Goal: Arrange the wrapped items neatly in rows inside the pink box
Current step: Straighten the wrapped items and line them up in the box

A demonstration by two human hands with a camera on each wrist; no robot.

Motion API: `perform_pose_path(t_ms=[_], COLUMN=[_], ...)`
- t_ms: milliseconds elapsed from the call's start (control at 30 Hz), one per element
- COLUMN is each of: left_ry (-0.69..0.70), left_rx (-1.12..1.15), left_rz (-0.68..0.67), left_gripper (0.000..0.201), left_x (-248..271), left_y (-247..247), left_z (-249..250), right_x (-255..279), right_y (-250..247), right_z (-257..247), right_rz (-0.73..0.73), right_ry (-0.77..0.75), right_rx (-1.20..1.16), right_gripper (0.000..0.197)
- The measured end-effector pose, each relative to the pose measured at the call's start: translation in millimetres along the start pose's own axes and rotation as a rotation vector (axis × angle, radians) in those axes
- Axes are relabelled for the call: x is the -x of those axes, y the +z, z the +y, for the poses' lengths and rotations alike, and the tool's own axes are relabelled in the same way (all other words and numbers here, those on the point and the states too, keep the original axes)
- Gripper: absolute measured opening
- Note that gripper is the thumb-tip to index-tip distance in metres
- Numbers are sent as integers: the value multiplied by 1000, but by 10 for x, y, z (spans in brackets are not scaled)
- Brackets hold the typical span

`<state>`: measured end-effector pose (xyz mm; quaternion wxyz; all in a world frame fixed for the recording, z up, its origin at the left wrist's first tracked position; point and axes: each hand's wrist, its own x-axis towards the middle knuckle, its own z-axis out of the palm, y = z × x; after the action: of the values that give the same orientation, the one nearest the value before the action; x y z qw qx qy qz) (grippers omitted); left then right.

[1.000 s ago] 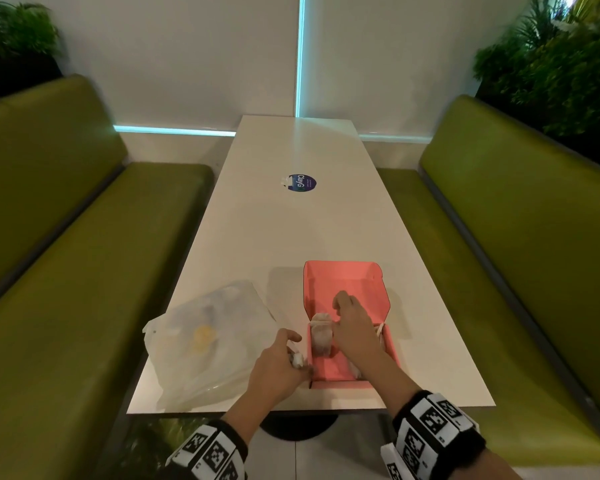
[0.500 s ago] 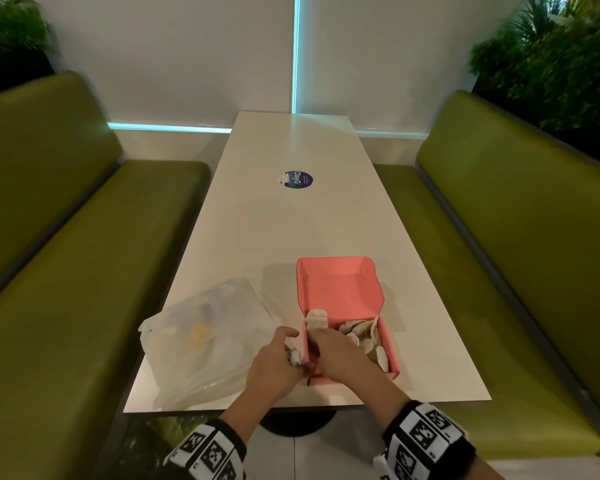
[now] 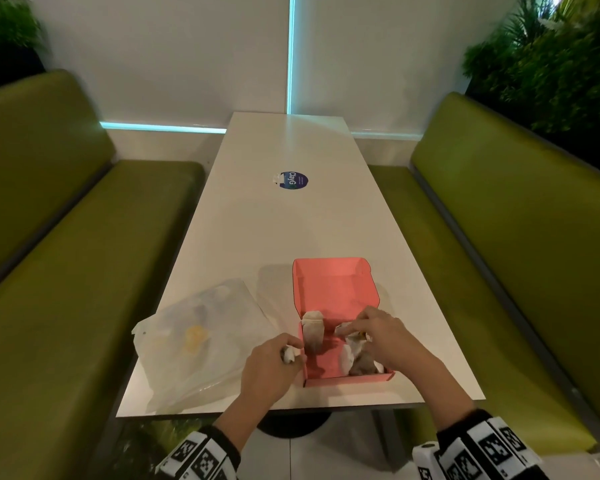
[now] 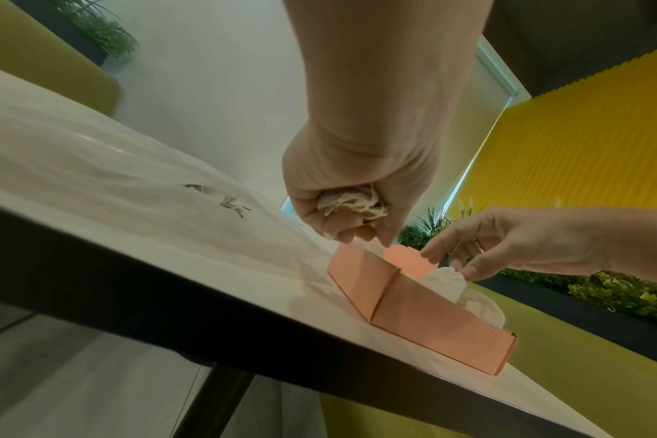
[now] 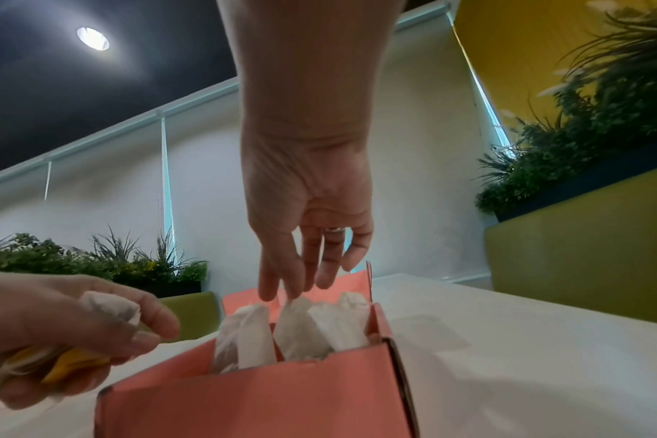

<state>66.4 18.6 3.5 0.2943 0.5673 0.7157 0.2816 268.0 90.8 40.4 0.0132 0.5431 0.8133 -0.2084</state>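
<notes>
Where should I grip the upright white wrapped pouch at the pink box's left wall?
Probably the folded top edge of the upright white wrapped pouch, pinched from above. It stands against the pink cardboard box's left wall, with only its top clear of the rim; its sides are boxed in.

The left hand is fisted, palm down, its fingers curled round a crumpled bundle of wrapped items. The right hand reaches forward beside it, fingers loosely extended and spread, pointing downward, fingertips just touching the white packets below them
</notes>
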Motion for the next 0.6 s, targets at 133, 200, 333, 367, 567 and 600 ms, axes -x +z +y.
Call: perform_pose_path(t_ms=[133, 200, 333, 367, 567, 600], left_ry=[24, 26, 49, 57, 172, 194], left_rx=[16, 29, 59, 79, 191, 218], left_rz=[25, 30, 44, 52, 159, 184], left_gripper=[10, 9, 9, 9, 9, 10], left_x=[-9, -19, -28, -30, -60, -59], left_y=[15, 21, 12, 3, -58, -67], left_z=[-26, -36, -35, -29, 13, 28], right_x=[13, 10, -24, -37, 41, 69], right_y=[16, 21, -30, -58, -345, -403], right_z=[-80, -122, -134, -130, -165, -207], right_rz=[-20, -24, 31, 122, 376, 157], right_ry=[-131, -170, -129, -97, -66, -110], right_rx=[51, 144, 91, -8, -218, -200], right_gripper=[44, 31, 16, 16, 14, 11])
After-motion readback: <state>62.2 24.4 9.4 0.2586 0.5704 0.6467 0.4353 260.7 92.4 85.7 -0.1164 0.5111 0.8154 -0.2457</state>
